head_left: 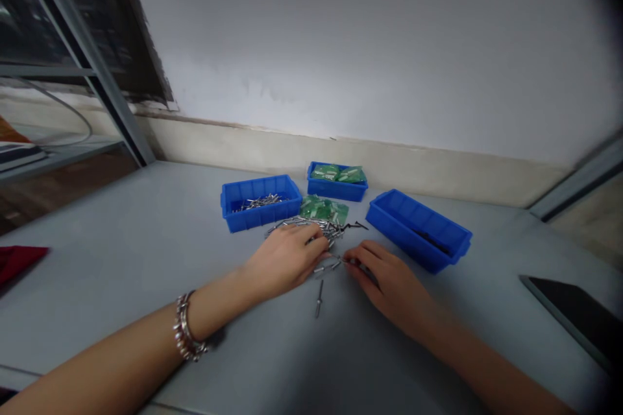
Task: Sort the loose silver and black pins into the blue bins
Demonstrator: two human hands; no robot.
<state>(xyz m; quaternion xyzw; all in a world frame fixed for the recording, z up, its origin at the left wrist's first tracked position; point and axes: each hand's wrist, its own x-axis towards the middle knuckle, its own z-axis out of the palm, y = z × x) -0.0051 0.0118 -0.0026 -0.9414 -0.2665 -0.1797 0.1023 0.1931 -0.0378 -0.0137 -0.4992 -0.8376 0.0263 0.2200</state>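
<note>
A heap of silvery pin-like metal pieces, which look like blind rivets point(335, 229), lies on the grey table. Over its near edge is my left hand point(291, 254), fingers curled and pressed together; what they hold is hidden. Just to the right, my right hand point(382, 277) pinches something small and thin at its fingertips, too blurred to name. A few loose rivets point(327, 267) lie between the two hands. One single rivet point(318, 299) rests apart, nearer to me. Small black bent pieces point(357, 225) lie behind my right hand.
A blue bin point(260, 214) at left holds more rivets. Green packets point(324, 209) lie beside it; others fill the rear blue bin point(337, 190). The right blue bin point(413, 237) contains dark pieces. A dark flat device point(574, 318) lies far right, red cloth point(19, 260) far left.
</note>
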